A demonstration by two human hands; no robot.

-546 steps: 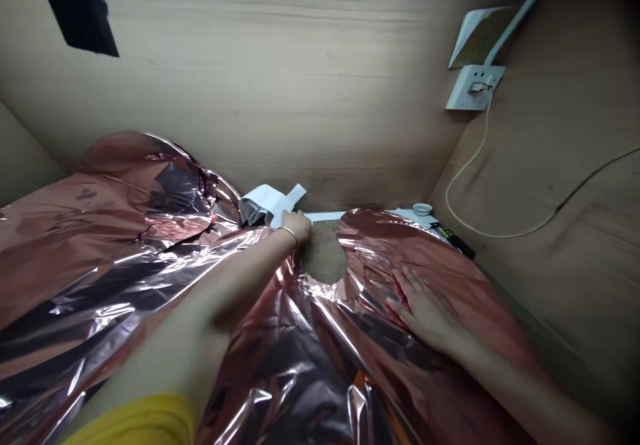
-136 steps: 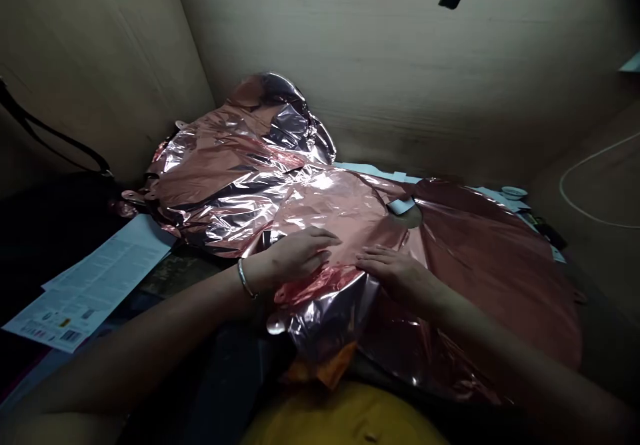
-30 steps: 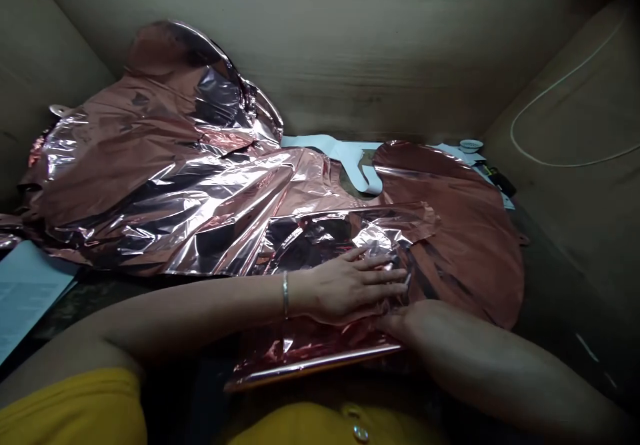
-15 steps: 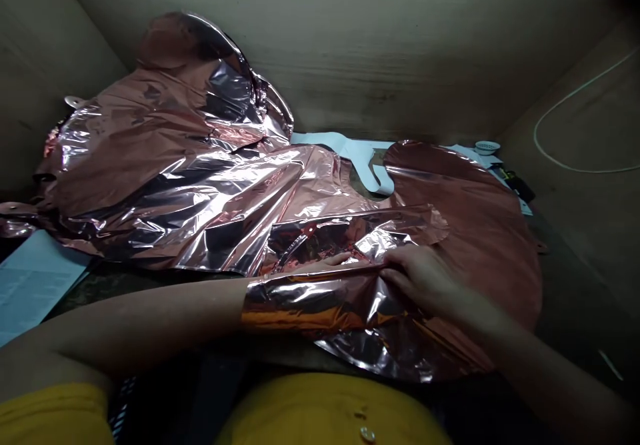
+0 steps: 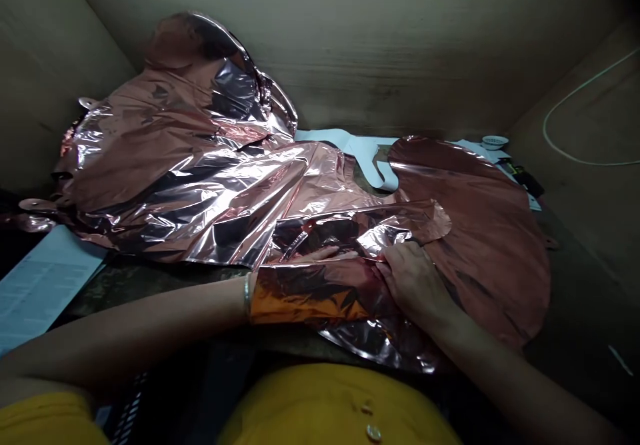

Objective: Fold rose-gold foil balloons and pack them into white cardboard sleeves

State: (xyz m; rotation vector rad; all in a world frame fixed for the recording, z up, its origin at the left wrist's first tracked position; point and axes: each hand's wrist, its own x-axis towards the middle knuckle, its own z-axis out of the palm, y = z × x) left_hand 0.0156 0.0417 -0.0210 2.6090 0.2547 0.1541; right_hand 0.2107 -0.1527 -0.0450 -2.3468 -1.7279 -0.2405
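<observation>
A large flat, uninflated rose-gold foil balloon (image 5: 480, 232) lies in front of me, shiny and creased. A strip of its foil is folded over my left hand (image 5: 321, 254), covering the palm and wrist side; only outstretched fingers show beyond the fold's upper edge. My right hand (image 5: 414, 284) rests on the foil at the right end of that fold, its thumb and bent fingers closed on the edge. More crumpled foil (image 5: 145, 132) of the same colour is heaped to the left, with small tabs sticking out.
Wooden walls (image 5: 350, 45) enclose the work surface at the back and sides. A white paper strip (image 5: 367, 158) lies behind the foil, and printed sheets (image 5: 50, 278) lie at left. A small white basket-like dish (image 5: 495, 142) and a dark object (image 5: 525, 180) stand at the back right. A pale cord (image 5: 565, 155) hangs at right.
My right hand has settled flatter and lower over the foil fold. The folded strip over my left hand looks smoother and flatter. The view has shifted slightly.
</observation>
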